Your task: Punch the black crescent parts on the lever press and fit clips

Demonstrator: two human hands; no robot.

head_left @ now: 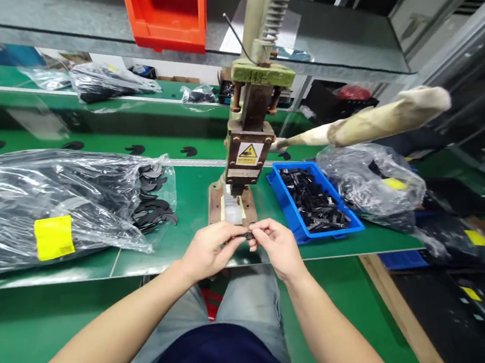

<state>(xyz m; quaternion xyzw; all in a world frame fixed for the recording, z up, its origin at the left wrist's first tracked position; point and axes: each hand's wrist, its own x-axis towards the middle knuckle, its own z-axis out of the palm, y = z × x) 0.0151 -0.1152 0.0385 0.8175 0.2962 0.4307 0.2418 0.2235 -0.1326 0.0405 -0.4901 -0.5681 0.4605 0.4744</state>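
– Dark and small, that part in your fingers; where do you have it?
– Near the table's front edge, just before the press. Your left hand pinches one end, thumb against fingers; your right hand pinches the other.
– Beside you?
– Blue tray of black pieces, right along that edge; clear bag of curved pieces, left.

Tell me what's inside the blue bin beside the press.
The blue bin holds a heap of small black parts. Only the upper ones show; whatever lies beneath them is covered.
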